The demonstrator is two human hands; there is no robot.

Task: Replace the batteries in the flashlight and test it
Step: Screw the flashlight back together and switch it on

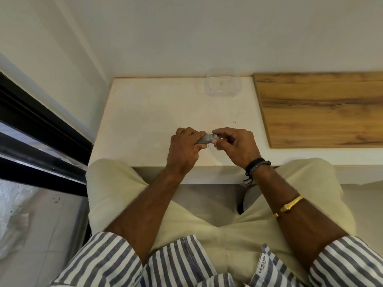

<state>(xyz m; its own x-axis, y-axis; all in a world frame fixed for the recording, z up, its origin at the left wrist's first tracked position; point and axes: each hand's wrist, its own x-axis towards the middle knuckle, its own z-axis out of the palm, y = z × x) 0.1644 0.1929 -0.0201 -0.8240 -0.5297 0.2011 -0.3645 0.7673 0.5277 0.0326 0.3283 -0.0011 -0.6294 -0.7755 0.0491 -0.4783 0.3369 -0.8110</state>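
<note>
We judge the task early or mid. Left grip (184,146) is curled round the flashlight (205,139) body, right grip (236,143) pinches its end cap, prob. twisting; can't tell if loosening or tightening. No batteries visible, test not done. Flashlight is small, grey, ribbed, held btwn both grips just above the bench (145,121).

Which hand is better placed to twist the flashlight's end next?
Right, probably. The right hand pinches the exposed end of the flashlight between thumb and fingertips, while the left hand wraps the body and looks set to steady it.
</note>
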